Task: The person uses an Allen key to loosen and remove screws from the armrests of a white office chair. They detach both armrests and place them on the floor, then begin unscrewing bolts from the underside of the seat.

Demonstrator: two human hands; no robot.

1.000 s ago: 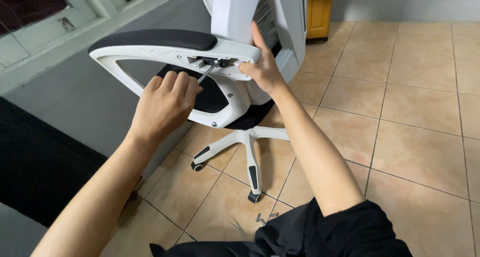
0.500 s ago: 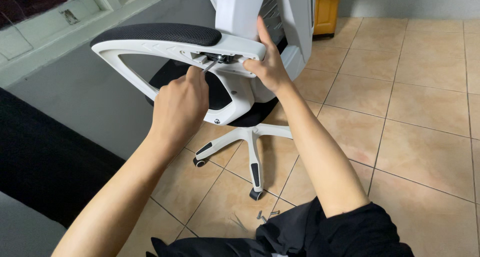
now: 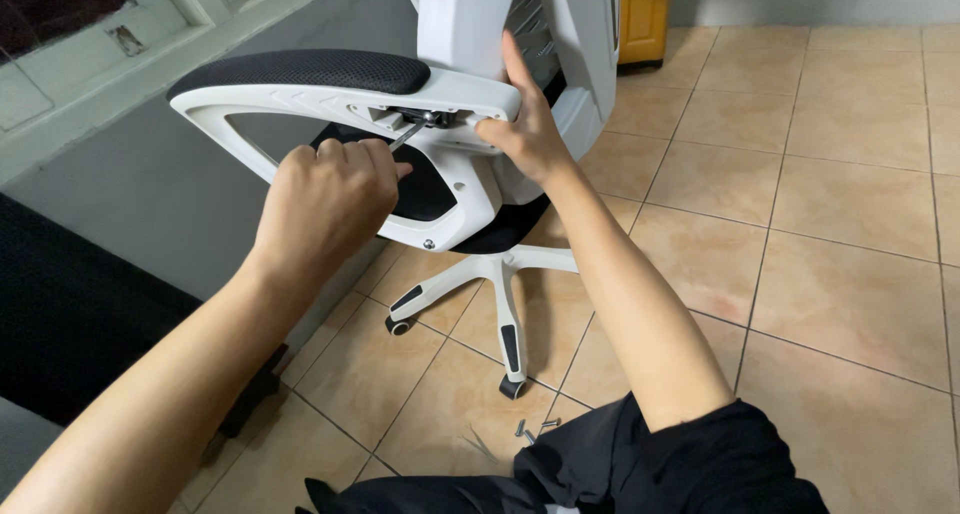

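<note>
Left hand (image 3: 325, 199) fists a hex key (image 3: 405, 136) under the white armrest (image 3: 300, 94); right hand (image 3: 525, 134) grips the armrest's rear.

Single head view, looking down and forward, close on chair armrest (image 3: 300, 79) at upper left, tiled floor (image 3: 830, 224) at right
</note>
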